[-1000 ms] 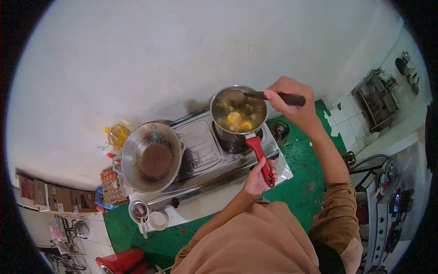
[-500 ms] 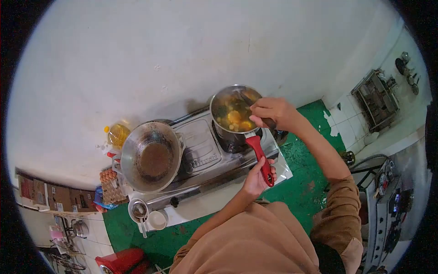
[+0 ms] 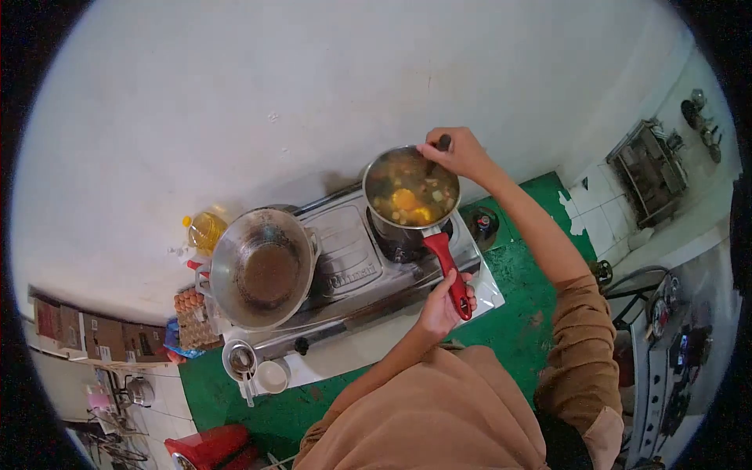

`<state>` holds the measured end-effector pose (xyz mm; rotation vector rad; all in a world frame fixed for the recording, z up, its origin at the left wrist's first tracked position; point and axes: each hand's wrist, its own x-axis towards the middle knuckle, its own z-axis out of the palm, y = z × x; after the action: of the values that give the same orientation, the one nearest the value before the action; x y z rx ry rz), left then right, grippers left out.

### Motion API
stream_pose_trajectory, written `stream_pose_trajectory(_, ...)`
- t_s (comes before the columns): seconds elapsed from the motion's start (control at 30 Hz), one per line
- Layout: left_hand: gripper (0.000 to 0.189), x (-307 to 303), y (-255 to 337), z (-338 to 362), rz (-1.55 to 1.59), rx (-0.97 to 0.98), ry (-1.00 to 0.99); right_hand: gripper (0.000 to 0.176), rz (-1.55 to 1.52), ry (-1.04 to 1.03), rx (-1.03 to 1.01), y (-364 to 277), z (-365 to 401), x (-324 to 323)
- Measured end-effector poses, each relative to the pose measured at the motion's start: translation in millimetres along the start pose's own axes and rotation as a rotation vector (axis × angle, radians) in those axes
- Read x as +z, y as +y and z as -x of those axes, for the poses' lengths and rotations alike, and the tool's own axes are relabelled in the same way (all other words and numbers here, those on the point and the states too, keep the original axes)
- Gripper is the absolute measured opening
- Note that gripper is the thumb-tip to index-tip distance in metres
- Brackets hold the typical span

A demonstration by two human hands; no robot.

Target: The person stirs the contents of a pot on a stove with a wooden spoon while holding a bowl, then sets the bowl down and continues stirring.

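A metal saucepan (image 3: 377, 222) sits on the right burner, full of soup (image 3: 407, 184) with orange and pale chunks in clear broth. Its red handle (image 3: 443, 254) points toward me. My left hand (image 3: 437, 313) is closed around the lower part of that handle. Over the pan's far right rim, my right hand (image 3: 460, 153) grips a dark cooking spoon (image 3: 444, 142), held steeply with its top end poking out above the fingers. The spoon's lower end is sunk in the soup, so its shape is hidden.
A large wok (image 3: 270, 270) rests on the left side of the gas stove (image 3: 348, 254). An oil bottle (image 3: 205, 232) and eggs (image 3: 188, 300) are left of it. A strainer (image 3: 240, 360) and white cup (image 3: 272, 377) stand at the front left. A wall (image 3: 313, 86) rises behind.
My right hand has moved up and slightly left, toward the pan's far side, tipping the spoon more upright. The soup's contents have shifted. My left hand stays on the handle.
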<state>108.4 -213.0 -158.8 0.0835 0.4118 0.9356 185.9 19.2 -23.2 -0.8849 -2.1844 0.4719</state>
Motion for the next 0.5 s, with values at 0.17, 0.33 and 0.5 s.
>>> stream_pose_trajectory(0.17,0.041,0,-1,0,-0.007,0.001,-0.009,0.039,0.042,0.118,0.386,35,-16,1)
stream_pose_trajectory(0.33,0.041,-2,-2,-2,0.002,0.004,-0.029,0.043,-0.044,0.312,0.576,56,-4,-15)
stream_pose_trajectory(0.5,0.041,1,-1,-1,0.003,-0.006,-0.022,0.034,-0.235,0.518,0.657,44,4,-31)
